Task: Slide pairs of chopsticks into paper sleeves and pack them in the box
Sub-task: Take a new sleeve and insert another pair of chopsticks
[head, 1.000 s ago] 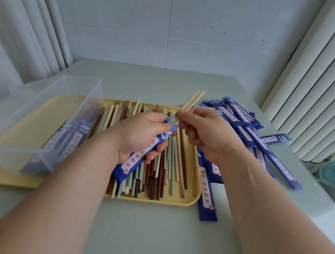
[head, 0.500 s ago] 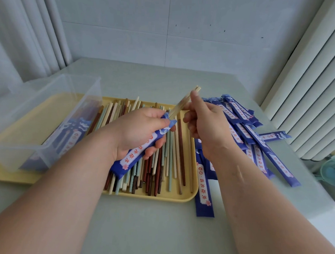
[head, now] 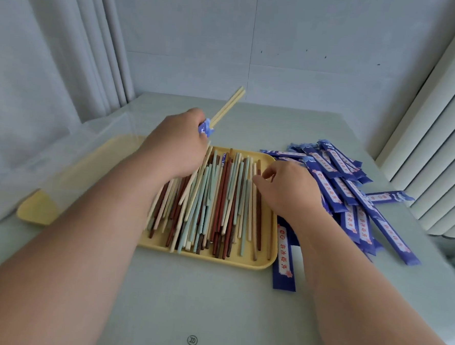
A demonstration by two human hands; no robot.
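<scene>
The left hand (head: 174, 145) grips a blue paper sleeve (head: 205, 127) above the 11 o'clock corner of the tray (head: 242, 262). A pale pair of chopsticks (head: 229, 105) juts from it toward 1 o'clock. The right hand (head: 286, 186) curls its fingers over the loose chopsticks (head: 214, 198) near the tray's 3 o'clock edge; whether it pinches one cannot be told. The sticks look light, stiff and smooth, best pinched near the thick end. The thin sleeve probably crumples, so a mid-length hold suits it. The clear box (head: 35, 166) sits at 9 o'clock.
</scene>
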